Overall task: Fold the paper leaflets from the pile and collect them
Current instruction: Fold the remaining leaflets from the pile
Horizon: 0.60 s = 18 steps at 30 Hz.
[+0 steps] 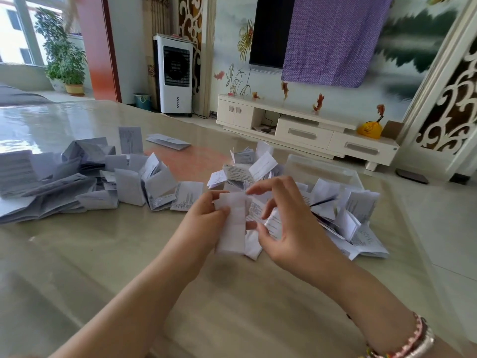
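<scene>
Gripping one leaflet (232,223) — left hand (206,218), right hand (289,228).

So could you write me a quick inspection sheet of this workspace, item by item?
Surface: glossy beige table, reflecting window light.
Job's things: pile of unfolded leaflets on the left; heap of folded leaflets on the right, spilling from a clear plastic box; one leaflet held mid-fold.
Clutter: two stray leaflets lying farther back.
Grippers: left hand grips the leaflet's left edge; right hand pinches its right side; bracelets on the right wrist.
Cables: one cord on the floor by the air cooler.
Surroundings: TV partly draped in purple cloth, white TV cabinet, potted plant.
</scene>
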Each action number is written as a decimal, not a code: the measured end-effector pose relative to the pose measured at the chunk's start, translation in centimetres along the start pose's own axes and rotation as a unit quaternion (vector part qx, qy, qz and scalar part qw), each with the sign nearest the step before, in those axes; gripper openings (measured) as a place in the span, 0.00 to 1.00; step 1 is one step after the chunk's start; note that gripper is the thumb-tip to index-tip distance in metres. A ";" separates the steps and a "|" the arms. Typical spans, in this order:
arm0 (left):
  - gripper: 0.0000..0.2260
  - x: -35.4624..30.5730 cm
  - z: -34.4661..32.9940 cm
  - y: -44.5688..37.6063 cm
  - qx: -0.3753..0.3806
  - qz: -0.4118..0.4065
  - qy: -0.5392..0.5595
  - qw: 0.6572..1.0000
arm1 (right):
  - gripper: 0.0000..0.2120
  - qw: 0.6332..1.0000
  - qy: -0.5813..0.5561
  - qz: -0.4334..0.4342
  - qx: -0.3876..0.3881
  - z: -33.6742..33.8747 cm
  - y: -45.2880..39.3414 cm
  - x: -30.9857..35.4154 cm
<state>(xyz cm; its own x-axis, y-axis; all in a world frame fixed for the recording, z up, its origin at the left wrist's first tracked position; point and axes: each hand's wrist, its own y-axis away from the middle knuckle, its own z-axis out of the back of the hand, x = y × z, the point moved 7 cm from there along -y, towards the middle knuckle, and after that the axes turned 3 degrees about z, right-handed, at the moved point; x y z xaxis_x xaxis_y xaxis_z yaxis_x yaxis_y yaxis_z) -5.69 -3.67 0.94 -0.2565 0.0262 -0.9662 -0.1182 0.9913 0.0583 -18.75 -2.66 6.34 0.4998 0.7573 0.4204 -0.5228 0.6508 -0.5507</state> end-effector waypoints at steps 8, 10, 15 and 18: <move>0.14 0.3 0.5 0.4 0.003 0.067 0.109 0.992 | 0.05 0.990 0.107 0.090 -0.032 -0.5 -0.2 1.2; 0.15 0.3 0.3 0.6 0.018 0.073 0.116 0.990 | 0.05 0.995 0.059 0.051 -0.069 -0.1 -0.6 0.7; 0.10 0.0 -0.6 1.0 0.034 0.053 0.059 0.996 | 0.07 0.992 0.006 -0.106 -0.070 -0.3 -0.6 -2.3; 0.09 0.0 -1.4 1.1 0.031 0.023 -0.016 0.999 | 0.11 0.987 0.006 -0.154 -0.046 -0.6 -0.5 -3.1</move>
<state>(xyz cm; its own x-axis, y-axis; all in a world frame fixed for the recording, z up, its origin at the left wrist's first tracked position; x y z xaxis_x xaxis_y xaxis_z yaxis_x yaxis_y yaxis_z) -7.18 -2.74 1.35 -0.2299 0.0758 -0.9703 -0.0473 0.9949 0.0889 -19.65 -5.34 4.86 0.6330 0.5238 0.5701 -0.2811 0.8416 -0.4611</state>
